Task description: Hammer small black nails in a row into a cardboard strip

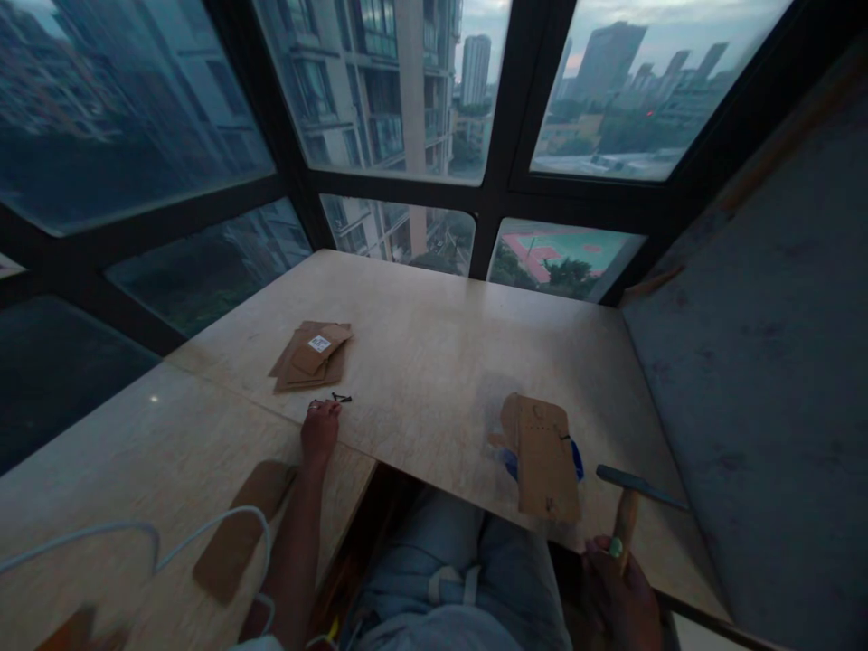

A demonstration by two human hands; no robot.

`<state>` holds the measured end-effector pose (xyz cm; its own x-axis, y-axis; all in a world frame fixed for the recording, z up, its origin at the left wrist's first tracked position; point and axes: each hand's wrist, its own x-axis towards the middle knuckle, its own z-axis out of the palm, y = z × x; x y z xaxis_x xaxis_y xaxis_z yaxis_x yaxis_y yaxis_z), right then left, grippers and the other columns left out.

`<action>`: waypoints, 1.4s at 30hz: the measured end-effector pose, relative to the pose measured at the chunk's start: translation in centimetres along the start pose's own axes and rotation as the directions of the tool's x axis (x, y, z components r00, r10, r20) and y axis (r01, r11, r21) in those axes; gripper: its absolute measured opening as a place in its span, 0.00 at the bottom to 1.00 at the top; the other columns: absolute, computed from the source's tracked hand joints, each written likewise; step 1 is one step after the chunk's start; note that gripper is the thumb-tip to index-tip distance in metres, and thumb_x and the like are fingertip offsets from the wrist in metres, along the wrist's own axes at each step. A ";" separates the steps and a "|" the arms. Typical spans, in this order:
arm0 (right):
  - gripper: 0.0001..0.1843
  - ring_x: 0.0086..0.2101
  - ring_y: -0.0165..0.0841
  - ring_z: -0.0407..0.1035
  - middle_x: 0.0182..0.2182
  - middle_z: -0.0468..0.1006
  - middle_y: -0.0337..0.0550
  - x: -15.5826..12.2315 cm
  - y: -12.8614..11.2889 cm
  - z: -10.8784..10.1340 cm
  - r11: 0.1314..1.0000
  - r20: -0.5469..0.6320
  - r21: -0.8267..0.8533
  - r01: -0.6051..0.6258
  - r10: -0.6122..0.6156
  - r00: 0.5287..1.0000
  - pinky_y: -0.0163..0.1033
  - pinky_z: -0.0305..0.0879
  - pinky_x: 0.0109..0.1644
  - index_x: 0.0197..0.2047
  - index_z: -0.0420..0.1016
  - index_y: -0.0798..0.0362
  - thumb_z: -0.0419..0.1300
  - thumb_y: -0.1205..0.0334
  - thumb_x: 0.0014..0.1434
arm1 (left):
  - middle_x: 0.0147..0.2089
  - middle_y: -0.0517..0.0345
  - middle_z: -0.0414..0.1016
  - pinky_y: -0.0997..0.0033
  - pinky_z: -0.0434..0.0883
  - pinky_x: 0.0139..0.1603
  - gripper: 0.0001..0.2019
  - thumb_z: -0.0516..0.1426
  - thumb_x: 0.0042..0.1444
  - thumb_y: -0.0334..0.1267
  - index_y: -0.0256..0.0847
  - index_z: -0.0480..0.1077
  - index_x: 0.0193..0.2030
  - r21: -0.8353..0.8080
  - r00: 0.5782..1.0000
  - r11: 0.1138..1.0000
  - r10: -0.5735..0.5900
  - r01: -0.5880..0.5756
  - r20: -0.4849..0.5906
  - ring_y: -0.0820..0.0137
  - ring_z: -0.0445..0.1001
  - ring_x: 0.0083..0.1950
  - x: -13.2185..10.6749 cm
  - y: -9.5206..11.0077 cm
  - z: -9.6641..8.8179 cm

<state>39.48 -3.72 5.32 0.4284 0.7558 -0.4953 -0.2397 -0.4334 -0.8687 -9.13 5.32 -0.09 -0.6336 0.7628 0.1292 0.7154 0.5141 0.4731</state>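
My left hand [318,432] reaches forward over the plywood board [434,344], its curled fingertips at a few small dark nails [340,398]; whether it holds one I cannot tell. Just beyond lies a stack of flat brown leather pieces [312,356], one with a white label. My right hand [620,597] is closed round the wooden handle of a hammer [634,493] at the board's near right edge. A brown leather piece with punched holes [542,457] lies left of the hammer, on top of something blue.
A second board [122,479] lies at my left with a brown piece [240,533] and a white cable [163,551] on it. A grey wall [766,389] stands to the right. Large windows [407,90] rise behind the boards. My legs in light jeans [454,570] are below.
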 end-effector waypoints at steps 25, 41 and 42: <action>0.27 0.13 0.20 0.49 0.18 0.63 0.25 -1.8 -1.5 -1.8 0.984 0.012 0.164 0.066 -0.069 0.998 0.24 0.42 0.12 0.39 0.65 0.50 0.70 0.41 0.48 | 0.29 0.55 0.78 0.75 0.67 0.18 0.17 0.63 0.50 0.51 0.39 0.72 0.37 -0.908 0.754 0.356 0.528 0.221 0.391 0.72 0.74 0.21 -14.5 29.2 4.5; 0.26 0.12 0.20 0.44 0.18 0.60 0.22 1.2 -1.8 -3.6 0.990 0.176 0.143 0.008 -0.033 0.984 0.24 0.45 0.09 0.43 0.62 0.48 0.66 0.41 0.53 | 0.42 0.52 0.84 0.59 0.77 0.49 0.10 0.62 0.54 0.45 0.46 0.80 0.39 -0.845 0.626 0.505 0.721 -0.179 0.298 0.60 0.82 0.44 -13.3 31.3 9.1; 0.25 0.12 0.20 0.45 0.17 0.60 0.22 1.3 -2.1 -3.6 0.991 0.181 0.131 0.007 -0.031 0.983 0.24 0.45 0.10 0.43 0.62 0.48 0.66 0.41 0.53 | 0.42 0.52 0.84 0.58 0.77 0.50 0.10 0.62 0.54 0.45 0.46 0.81 0.39 -0.836 0.620 0.511 0.726 -0.199 0.296 0.60 0.82 0.45 -13.3 31.3 9.3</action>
<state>43.64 -3.58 6.47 0.2708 0.8451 -0.4609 -0.3492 -0.3599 -0.8652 24.39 14.92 4.85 0.2137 0.9628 0.1655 0.2451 -0.2168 0.9449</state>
